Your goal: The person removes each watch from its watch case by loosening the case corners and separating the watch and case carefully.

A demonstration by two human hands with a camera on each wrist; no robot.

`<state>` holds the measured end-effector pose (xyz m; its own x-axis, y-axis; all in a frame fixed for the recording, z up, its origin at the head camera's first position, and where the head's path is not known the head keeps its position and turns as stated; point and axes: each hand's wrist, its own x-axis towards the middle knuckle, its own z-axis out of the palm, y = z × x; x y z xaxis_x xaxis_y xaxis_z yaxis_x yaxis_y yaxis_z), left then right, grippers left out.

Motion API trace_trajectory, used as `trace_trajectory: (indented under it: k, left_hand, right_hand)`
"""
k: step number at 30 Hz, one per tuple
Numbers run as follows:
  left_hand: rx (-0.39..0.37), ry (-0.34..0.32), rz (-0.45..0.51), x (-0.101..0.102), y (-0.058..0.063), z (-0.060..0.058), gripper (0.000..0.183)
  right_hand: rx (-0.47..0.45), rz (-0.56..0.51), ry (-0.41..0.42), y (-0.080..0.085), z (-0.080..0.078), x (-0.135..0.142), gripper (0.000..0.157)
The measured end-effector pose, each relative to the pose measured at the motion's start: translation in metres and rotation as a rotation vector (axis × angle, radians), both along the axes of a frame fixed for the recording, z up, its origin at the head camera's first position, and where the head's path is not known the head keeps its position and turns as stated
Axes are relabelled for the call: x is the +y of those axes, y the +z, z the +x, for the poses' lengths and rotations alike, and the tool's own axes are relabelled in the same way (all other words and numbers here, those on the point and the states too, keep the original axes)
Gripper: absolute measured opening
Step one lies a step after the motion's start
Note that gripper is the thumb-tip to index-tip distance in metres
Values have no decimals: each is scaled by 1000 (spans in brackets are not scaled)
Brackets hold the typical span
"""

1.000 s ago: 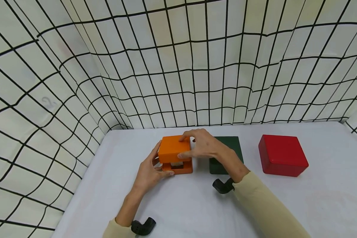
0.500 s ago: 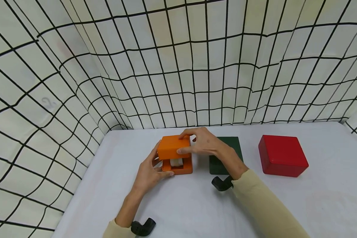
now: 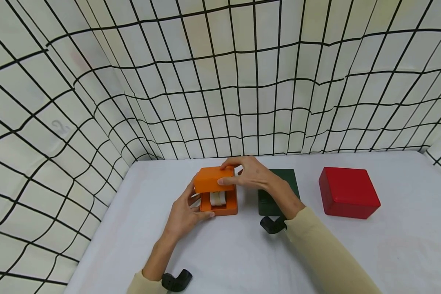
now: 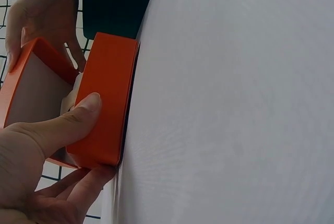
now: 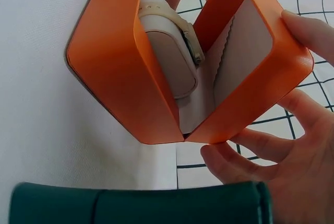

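An orange watch box (image 3: pixel 224 211) rests on the white table with its hinged lid (image 3: pixel 210 180) tilted up and back. Inside, a pale cushion (image 5: pixel 169 62) carries a wristwatch (image 5: pixel 192 44) with a light strap; only the cushion's front shows in the head view. My left hand (image 3: pixel 183 213) grips the base at its left front corner, thumb (image 4: pixel 78 117) over the front wall and fingers beneath and along the side. On the lid's right side, my right hand (image 3: pixel 251 175) holds the edge between thumb and fingers. The lid's lining looks pale in the right wrist view.
Just right of the watch box lies a dark green box (image 3: pixel 267 205), partly behind my right forearm. A red box (image 3: pixel 349 192) sits farther right. Black grid netting over white panels (image 3: pixel 213 98) rises along the table's back and left. A black wrist mount (image 3: pixel 177 280) juts from my left sleeve.
The lid has swung farther up and back, baring more of the cushion. My right hand has moved slightly away from me with it; my left hand stays on the base.
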<state>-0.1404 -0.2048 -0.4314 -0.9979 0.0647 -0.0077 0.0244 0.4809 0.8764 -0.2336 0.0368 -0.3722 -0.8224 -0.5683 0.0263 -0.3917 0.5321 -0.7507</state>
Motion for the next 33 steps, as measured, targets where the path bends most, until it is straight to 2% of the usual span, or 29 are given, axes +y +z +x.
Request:
trace_trajectory:
  k: [10, 20, 28, 33]
  left_hand:
    - [3, -2, 20, 2, -2, -2, 121]
    - [-4, 8, 20, 0, -3, -1, 121]
    - [21, -20, 17, -2, -3, 0, 117]
    - [38, -34, 32, -3, -3, -1, 117]
  right_hand:
    - [-3, -32, -49, -2, -4, -2, 46]
    - [5, -94, -80, -11, 2, -7, 52]
    - [17, -187, -37, -14, 8, -8, 43]
    - [49, -197, 21, -12, 10, -6, 43]
